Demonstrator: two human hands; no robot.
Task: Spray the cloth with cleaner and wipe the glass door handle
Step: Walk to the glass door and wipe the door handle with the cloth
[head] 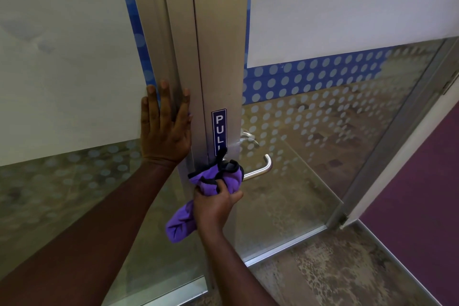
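My right hand (pixel 214 204) grips a bunched purple cloth with black trim (pixel 218 177) and presses it against the base of the steel lever handle (pixel 260 169) on the glass door. The cloth's loose end hangs down beside my wrist. The handle's curved free end sticks out to the right of the cloth. My left hand (pixel 165 126) lies flat with spread fingers on the aluminium frame (pixel 183 57), left of the blue PULL sticker (pixel 219 129). No spray bottle is in view.
The glass door (pixel 323 144) with frosted dots and a blue dotted band stands open to the right. A second handle (pixel 247 135) shows through the glass. Speckled floor lies below, purple floor (pixel 409 218) at the right beyond the far door frame.
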